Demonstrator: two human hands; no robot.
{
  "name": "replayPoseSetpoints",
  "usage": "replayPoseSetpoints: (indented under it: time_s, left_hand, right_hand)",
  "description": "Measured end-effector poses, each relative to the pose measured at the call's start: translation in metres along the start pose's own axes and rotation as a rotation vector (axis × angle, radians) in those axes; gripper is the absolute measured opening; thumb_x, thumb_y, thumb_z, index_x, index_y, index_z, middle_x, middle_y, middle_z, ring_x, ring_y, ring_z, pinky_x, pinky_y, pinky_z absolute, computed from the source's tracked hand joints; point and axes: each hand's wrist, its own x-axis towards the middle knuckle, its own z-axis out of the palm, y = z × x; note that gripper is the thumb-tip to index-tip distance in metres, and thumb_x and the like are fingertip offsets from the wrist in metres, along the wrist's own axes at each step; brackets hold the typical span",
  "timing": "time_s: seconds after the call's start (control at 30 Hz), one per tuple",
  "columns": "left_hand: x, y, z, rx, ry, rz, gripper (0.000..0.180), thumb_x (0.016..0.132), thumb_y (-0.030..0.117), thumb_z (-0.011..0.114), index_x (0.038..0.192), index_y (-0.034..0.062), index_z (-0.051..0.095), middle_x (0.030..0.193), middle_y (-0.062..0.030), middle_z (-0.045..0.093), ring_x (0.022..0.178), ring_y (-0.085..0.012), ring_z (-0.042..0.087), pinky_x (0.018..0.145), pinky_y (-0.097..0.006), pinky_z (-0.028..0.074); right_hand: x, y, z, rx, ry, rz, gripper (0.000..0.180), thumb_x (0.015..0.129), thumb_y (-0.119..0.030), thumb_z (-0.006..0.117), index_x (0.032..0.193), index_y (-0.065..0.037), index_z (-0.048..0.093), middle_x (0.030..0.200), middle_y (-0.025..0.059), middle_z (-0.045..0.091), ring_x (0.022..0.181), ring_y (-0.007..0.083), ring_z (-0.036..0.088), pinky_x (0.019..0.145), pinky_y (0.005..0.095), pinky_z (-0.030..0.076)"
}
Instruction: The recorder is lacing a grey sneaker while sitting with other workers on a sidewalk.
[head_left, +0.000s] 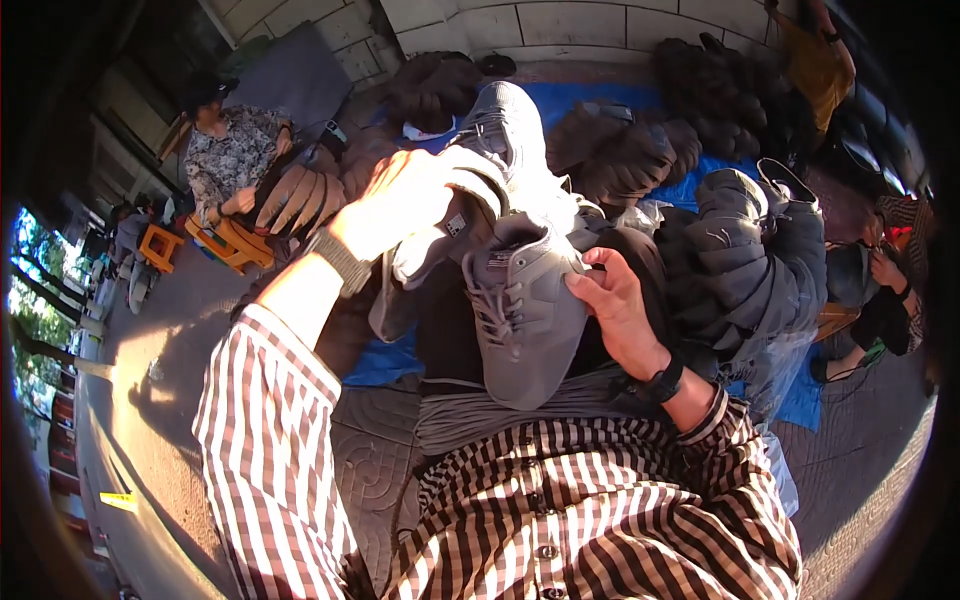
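A grey lace-up sneaker (535, 325) rests over my lap, its toe toward me and its collar away. My right hand (625, 315) pinches the sneaker's side near the eyelets, thumb on the upper. Farther up and left, my left hand (400, 200) is closed on another grey shoe (428, 255); bright sunlight washes out its fingers. Just beyond stands a further grey shoe (503, 120), partly overexposed. Across my lap lies a bundle of grey laces (455, 425), partly beneath the sneaker's toe.
Stacked dark shoes (605, 150) lie on a blue sheet (565, 97) ahead. To my right is a large pile of grey shoes (735, 265) beside clear plastic (775, 385). A person (235, 155) sits at the left near an orange stool (230, 245); others are at the right.
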Motion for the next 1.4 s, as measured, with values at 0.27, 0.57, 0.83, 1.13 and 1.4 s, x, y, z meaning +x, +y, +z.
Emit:
replayPoseSetpoints:
  time_s: [0.27, 0.57, 0.83, 1.13, 1.4]
  left_hand:
    - [0.028, 0.033, 0.011, 0.237, 0.152, 0.210, 0.024, 0.079, 0.012, 0.052, 0.095, -0.0040, 0.058, 0.079, -0.0185, 0.063, 0.077, -0.0342, 0.064, 0.067, -0.044, 0.052]
    - [0.029, -0.002, 0.007, 0.016, 0.095, 0.051, 0.014, 0.076, 0.013, 0.058, 0.075, -0.0002, 0.063, 0.072, -0.0202, 0.062, 0.067, -0.0335, 0.061, 0.064, -0.041, 0.051]
    - [0.006, 0.039, -0.013, 0.291, 0.201, 0.782, 0.021, 0.079, 0.019, 0.059, 0.093, 0.0047, 0.064, 0.081, -0.0164, 0.064, 0.074, -0.0313, 0.066, 0.067, -0.038, 0.052]
    - [-0.073, 0.076, -0.002, -0.015, -0.095, -0.024, 0.076, 0.073, 0.021, 0.070, 0.138, 0.0033, 0.037, 0.132, -0.0281, 0.046, 0.117, -0.0417, 0.052, 0.099, -0.042, 0.042]
    - [-0.069, 0.057, 0.011, 0.097, 0.116, 0.119, 0.053, 0.081, 0.000, 0.054, 0.133, 0.0081, 0.042, 0.126, -0.0311, 0.047, 0.094, -0.0468, 0.060, 0.081, -0.050, 0.051]
  right_hand:
    - [0.005, 0.003, 0.056, -0.092, -0.045, -0.189, 0.022, 0.088, -0.006, 0.063, 0.099, -0.007, 0.044, 0.070, -0.0020, 0.056, 0.060, 0.0029, 0.051, 0.049, 0.0189, 0.040]
    - [0.009, 0.022, 0.086, -0.324, -0.117, -0.272, 0.016, 0.089, -0.001, 0.060, 0.090, -0.002, 0.044, 0.067, 0.0025, 0.055, 0.057, 0.0059, 0.054, 0.049, 0.0219, 0.047]
    - [0.034, 0.007, 0.093, -0.379, -0.185, -0.337, 0.018, 0.088, -0.001, 0.061, 0.091, -0.003, 0.044, 0.065, 0.0001, 0.051, 0.057, 0.0043, 0.049, 0.050, 0.0219, 0.043]
    - [0.055, 0.011, 0.072, -0.112, -0.410, -0.193, 0.014, 0.098, -0.017, 0.051, 0.104, -0.004, 0.050, 0.084, 0.0011, 0.057, 0.075, 0.0058, 0.054, 0.068, 0.0236, 0.046]
    - [0.040, -0.011, 0.057, -0.743, -0.271, -0.434, 0.030, 0.088, -0.007, 0.058, 0.117, -0.004, 0.054, 0.092, 0.0073, 0.067, 0.086, 0.0173, 0.066, 0.073, 0.0286, 0.048]
